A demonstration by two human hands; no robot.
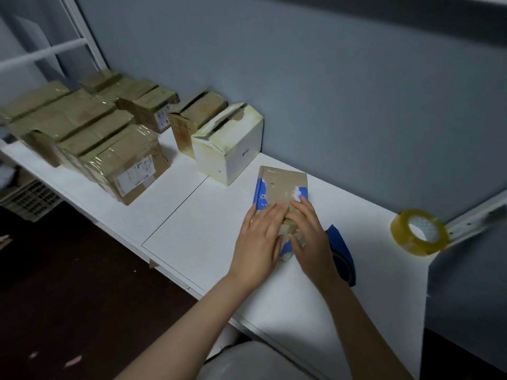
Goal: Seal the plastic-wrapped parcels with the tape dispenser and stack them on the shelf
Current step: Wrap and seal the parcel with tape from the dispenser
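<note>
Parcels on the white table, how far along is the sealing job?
Done: a batch of taped brown parcels sits together at the far left. In hand: left hand and right hand press flat on the blue-and-brown parcel. Left: the brown box and white box, flaps open; the tape roll lies apart at right.

On the table (192, 229) a flat parcel (282, 187) lies under the left hand (260, 237) and the right hand (310, 237), with the tape dispenser (341, 250) just beside it at 4 o'clock, a tape roll (419, 233) well apart at 3 o'clock, an open box (233, 149) near at 11 o'clock and stacked wrapped parcels (90, 133) beyond at 10 o'clock
</note>
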